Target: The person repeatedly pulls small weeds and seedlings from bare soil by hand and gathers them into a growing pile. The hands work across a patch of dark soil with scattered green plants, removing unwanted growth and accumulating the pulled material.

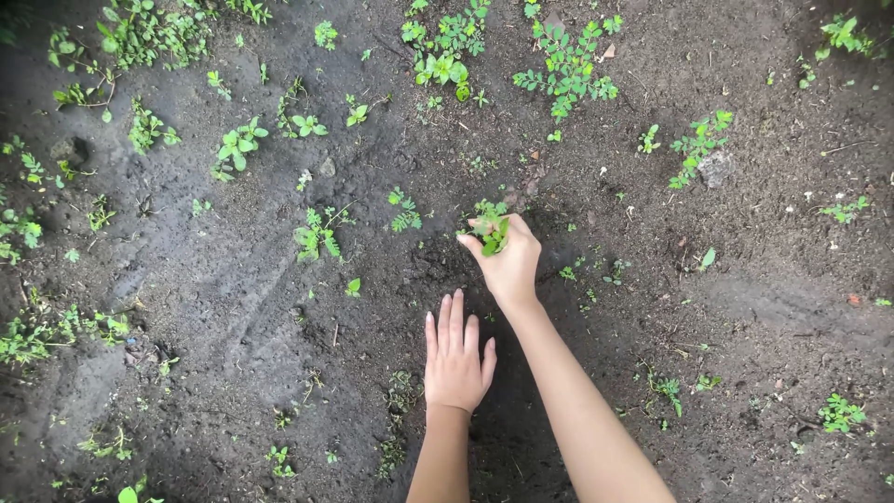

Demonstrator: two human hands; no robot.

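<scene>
My right hand (507,261) reaches forward over dark soil and is closed around a small green leafy plant (492,229), whose leaves poke out above my fingers. My left hand (456,359) lies flat on the bare soil just behind it, palm down, fingers together and extended, holding nothing. Both forearms come in from the bottom edge of the view.
Dark, damp soil (233,307) covers the whole view. Small green weeds dot it, denser along the top (568,65) and left edge (37,335). A grey stone (715,169) lies at upper right, and a smaller pebble (327,168) at upper left.
</scene>
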